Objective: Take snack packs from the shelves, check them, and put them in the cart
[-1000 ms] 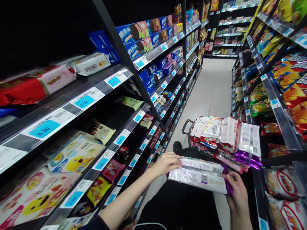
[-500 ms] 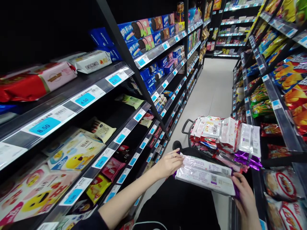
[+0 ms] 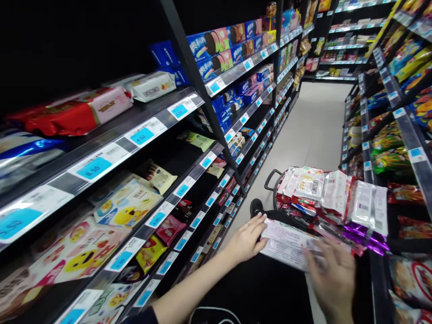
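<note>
Along the left shelves (image 3: 122, 142), a red packet (image 3: 72, 117) lies beside a white packet (image 3: 153, 86), with blue-and-white price labels (image 3: 95, 166) on the front edge below. Farther off stand stacked blue cookie boxes (image 3: 202, 45). Snack bags (image 3: 389, 158) line the right shelves (image 3: 407, 128); pale floor (image 3: 303, 121) runs between, toward the far shelves (image 3: 337, 78).

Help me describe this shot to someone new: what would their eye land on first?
Probably the heap of glossy packs low in the aisle, with bright purple foil at its near right. Just nearer, the left hand holds one end of a white printed pack, while the right hand blurs over the other. On the left-side shelving, stacked blue biscuit boxes stand out against black.
</note>
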The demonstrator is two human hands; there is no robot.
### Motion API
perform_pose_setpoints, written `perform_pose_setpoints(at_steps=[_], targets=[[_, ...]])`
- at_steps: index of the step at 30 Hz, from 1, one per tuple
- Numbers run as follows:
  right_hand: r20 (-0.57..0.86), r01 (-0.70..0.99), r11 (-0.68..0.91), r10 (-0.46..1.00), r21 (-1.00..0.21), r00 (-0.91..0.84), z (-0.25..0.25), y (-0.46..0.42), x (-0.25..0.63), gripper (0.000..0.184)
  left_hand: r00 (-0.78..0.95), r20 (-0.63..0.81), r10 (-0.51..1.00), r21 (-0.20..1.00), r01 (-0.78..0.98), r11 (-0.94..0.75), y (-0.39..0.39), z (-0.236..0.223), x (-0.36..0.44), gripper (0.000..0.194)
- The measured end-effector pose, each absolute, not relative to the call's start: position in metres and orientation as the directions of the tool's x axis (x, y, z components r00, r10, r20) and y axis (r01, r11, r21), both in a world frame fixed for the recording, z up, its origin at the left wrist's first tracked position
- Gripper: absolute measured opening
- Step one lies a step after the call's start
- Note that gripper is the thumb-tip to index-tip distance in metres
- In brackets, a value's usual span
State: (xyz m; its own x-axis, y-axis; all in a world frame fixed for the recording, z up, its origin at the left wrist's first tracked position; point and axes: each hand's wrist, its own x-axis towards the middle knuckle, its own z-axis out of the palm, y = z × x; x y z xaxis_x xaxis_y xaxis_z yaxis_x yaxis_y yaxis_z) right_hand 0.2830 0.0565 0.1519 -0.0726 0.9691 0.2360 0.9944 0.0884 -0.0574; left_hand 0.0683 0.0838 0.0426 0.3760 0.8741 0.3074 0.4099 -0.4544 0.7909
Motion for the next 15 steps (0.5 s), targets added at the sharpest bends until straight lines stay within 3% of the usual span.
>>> perform_pose_setpoints(at_steps=[2,5,7,9,11,15], targets=[[0.06,0.907,0.416,0.909,-0.064,-0.413,0.144,0.068,0.253,0.019,0.331,0.248,0.91,0.878,0.321,-0.356,0.082,0.042,0.072,0.033],[-0.054,0.79,0.613,0.789,0.01,-0.612,0.131,0.083,0.23,0.023,0.216,-0.056,0.975,0.993,0.109,0.033,0.074,0.038,0.078,0.048],[-0.101,0.676,0.733,0.68,0.079,-0.726,0.127,0.091,0.227,0.027,0.212,-0.358,0.909,0.916,-0.108,0.386,0.067,0.032,0.082,0.053],[-0.15,0.539,0.829,0.558,0.15,-0.816,0.125,0.098,0.226,0.028,0.309,-0.526,0.792,0.734,-0.306,0.607,0.061,0.025,0.086,0.042],[-0.194,0.431,0.878,0.468,0.207,-0.862,0.123,0.102,0.225,0.026,0.372,-0.552,0.746,0.637,-0.389,0.665,0.057,0.019,0.088,0.035],[-0.255,0.35,0.915,0.393,0.2,-0.883,0.117,0.11,0.219,0.025,0.369,-0.52,0.77,0.629,-0.445,0.638,0.058,0.016,0.084,0.045]])
